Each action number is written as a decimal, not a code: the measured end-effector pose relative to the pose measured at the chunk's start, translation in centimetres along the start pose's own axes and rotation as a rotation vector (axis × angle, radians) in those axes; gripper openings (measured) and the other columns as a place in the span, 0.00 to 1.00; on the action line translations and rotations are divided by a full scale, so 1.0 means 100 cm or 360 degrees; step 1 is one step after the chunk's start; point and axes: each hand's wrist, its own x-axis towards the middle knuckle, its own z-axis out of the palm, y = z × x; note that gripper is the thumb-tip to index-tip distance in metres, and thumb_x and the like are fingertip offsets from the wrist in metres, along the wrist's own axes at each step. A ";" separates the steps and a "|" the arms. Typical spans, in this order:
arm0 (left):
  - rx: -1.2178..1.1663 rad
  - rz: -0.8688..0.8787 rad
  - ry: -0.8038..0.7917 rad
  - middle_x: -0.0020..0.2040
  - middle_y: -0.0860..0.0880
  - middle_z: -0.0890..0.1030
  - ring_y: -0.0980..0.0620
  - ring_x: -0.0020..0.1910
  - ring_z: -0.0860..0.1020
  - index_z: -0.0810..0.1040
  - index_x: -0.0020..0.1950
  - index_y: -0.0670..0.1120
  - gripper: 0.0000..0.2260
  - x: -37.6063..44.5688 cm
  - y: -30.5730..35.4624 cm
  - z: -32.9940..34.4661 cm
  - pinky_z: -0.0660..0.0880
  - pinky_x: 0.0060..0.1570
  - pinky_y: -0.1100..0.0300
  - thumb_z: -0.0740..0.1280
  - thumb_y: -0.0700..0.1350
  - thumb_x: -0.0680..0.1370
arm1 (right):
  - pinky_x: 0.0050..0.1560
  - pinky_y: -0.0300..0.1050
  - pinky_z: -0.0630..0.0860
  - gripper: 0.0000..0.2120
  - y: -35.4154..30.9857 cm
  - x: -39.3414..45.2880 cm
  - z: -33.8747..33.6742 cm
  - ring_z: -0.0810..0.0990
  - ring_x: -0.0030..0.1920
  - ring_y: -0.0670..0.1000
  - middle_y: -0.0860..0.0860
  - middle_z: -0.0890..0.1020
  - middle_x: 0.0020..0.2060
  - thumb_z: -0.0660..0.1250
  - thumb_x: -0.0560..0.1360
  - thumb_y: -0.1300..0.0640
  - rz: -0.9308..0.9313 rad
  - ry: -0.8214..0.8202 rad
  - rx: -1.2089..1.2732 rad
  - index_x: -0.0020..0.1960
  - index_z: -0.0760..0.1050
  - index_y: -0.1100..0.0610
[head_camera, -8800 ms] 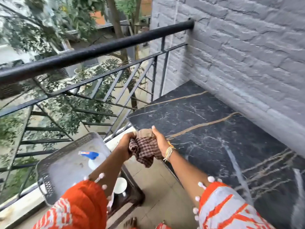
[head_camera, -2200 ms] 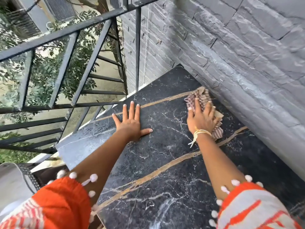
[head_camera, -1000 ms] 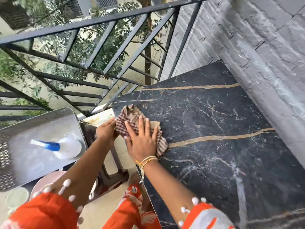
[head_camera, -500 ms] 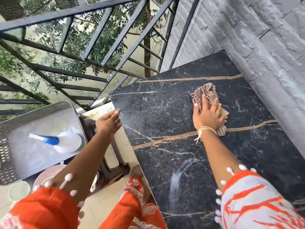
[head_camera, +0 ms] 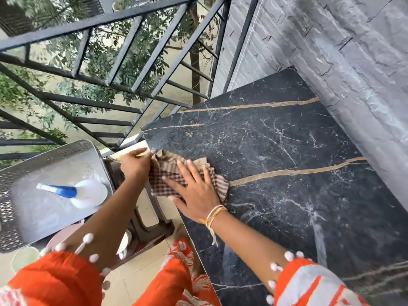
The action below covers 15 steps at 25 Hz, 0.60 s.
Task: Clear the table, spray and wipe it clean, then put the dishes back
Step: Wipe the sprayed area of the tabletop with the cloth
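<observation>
Marble table (head_camera: 287, 173), black w/ gold veins; checked cloth (head_camera: 176, 173) sits at its left edge, part overhanging. Risk, my judgement: cloth slides off onto floor if I push further left. My right hand (head_camera: 194, 193) lies flat on top of cloth, fingers spread; my left hand (head_camera: 134, 164) pinches cloth's overhanging corner just beside edge. Spray bottle (head_camera: 81, 193) lies on tray (head_camera: 33, 217), left.

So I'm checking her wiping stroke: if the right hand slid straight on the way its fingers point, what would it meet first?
Probably the left hand, gripping the checked cloth at the table edge; the right hand points that way.
</observation>
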 end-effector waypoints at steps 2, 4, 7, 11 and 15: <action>0.0562 0.0435 0.0127 0.59 0.44 0.80 0.45 0.57 0.79 0.75 0.64 0.48 0.21 -0.011 0.011 0.001 0.75 0.60 0.49 0.72 0.44 0.72 | 0.73 0.67 0.47 0.25 0.026 -0.005 -0.005 0.53 0.78 0.59 0.54 0.54 0.78 0.50 0.79 0.36 -0.0229 -0.0051 -0.0071 0.75 0.55 0.35; 0.0914 0.0966 0.0127 0.62 0.44 0.76 0.42 0.60 0.75 0.72 0.67 0.47 0.23 -0.023 0.021 0.012 0.73 0.60 0.48 0.70 0.40 0.72 | 0.73 0.64 0.42 0.25 0.059 -0.003 -0.012 0.51 0.78 0.57 0.51 0.51 0.79 0.48 0.79 0.35 -0.0266 -0.0107 -0.0082 0.75 0.53 0.34; 0.1135 0.1454 -0.0087 0.62 0.41 0.76 0.39 0.59 0.75 0.75 0.64 0.43 0.20 -0.031 0.026 0.043 0.72 0.58 0.48 0.70 0.41 0.72 | 0.74 0.65 0.42 0.25 0.122 -0.003 -0.024 0.50 0.78 0.56 0.51 0.49 0.79 0.46 0.79 0.35 0.0124 -0.0090 -0.0057 0.75 0.51 0.34; 0.1341 0.1662 -0.0409 0.67 0.43 0.74 0.40 0.66 0.72 0.76 0.64 0.45 0.20 -0.039 0.029 0.100 0.68 0.63 0.46 0.70 0.47 0.73 | 0.75 0.62 0.45 0.25 0.220 -0.017 -0.040 0.48 0.79 0.55 0.50 0.49 0.79 0.48 0.79 0.35 0.0780 -0.0011 0.0038 0.76 0.49 0.33; 0.1469 0.1859 -0.0645 0.74 0.47 0.67 0.48 0.75 0.63 0.72 0.69 0.48 0.24 -0.046 0.054 0.159 0.58 0.71 0.47 0.67 0.55 0.76 | 0.76 0.62 0.48 0.26 0.294 -0.033 -0.048 0.50 0.78 0.57 0.51 0.51 0.79 0.49 0.79 0.36 0.1184 0.0072 0.0104 0.76 0.49 0.35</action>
